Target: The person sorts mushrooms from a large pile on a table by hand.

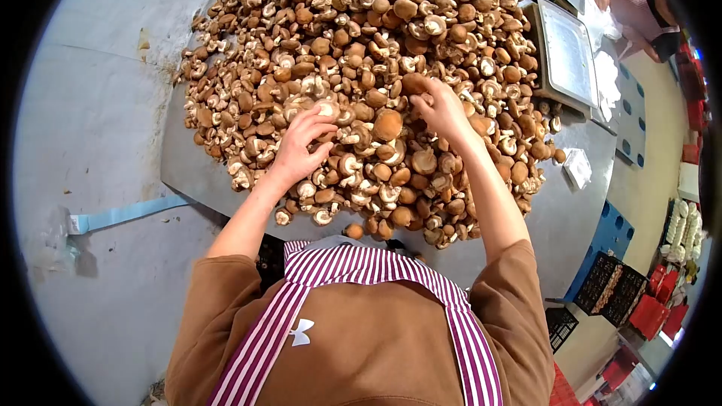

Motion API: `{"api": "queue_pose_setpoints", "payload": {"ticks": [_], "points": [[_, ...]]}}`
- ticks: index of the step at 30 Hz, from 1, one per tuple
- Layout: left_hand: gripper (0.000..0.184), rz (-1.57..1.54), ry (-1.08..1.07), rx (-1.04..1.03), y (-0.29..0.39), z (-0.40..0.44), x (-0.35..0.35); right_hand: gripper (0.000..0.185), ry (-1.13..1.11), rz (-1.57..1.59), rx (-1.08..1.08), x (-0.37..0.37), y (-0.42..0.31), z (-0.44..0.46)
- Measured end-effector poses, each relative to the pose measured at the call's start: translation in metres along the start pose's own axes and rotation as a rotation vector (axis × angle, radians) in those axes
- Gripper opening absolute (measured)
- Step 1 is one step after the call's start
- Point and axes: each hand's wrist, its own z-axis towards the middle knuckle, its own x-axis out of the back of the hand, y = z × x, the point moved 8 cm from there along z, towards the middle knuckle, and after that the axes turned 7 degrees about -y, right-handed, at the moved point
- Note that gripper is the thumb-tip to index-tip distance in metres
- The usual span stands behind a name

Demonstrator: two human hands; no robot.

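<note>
A large heap of brown shiitake mushrooms point(388, 125) covers the metal table point(188, 158) before me. On the left side of the heap, my left hand point(304, 143) has its fingers stretched out and its thumb apart. Its fingertips touch a pale, upturned mushroom point(328, 110). My right hand point(444, 111) is at the middle right of the pile, with bent fingers closed on a brown mushroom point(414, 83). Part of that cap is hidden by the fingers.
A metal tray point(568, 53) stands right of the heap, near a small white packet point(577, 168). Another person point(639, 11) works at the upper right. Black crates point(609, 289) and red containers point(650, 316) are on the right. A blue strip point(131, 214) lies at left.
</note>
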Motion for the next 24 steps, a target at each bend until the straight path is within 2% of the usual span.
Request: {"api": "queue_pose_setpoints", "payload": {"ticks": [5, 10, 12, 17, 22, 24], "points": [[0.031, -0.037, 0.040, 0.003, 0.001, 0.001, -0.006, 0.043, 0.054, -0.203, 0.072, -0.038, -0.010, 0.071], [0.031, 0.003, 0.037, -0.001, 0.000, -0.002, -0.009, 0.039, 0.037, -0.371, 0.090, -0.063, -0.005, 0.076], [0.031, -0.001, 0.057, 0.030, -0.004, -0.005, -0.006, 0.030, 0.138, -0.184, 0.094, -0.043, -0.003, 0.062], [0.027, -0.034, 0.081, 0.058, -0.013, 0.005, -0.007, 0.044, 0.169, 0.451, -0.178, -0.007, 0.009, 0.009], [0.025, 0.046, 0.165, 0.011, -0.007, 0.030, -0.004, 0.047, 0.130, 0.625, -0.297, -0.003, 0.019, -0.035], [0.028, 0.046, 0.131, 0.051, -0.008, 0.037, -0.007, 0.046, 0.126, 0.719, -0.343, -0.007, 0.025, -0.051]]}}
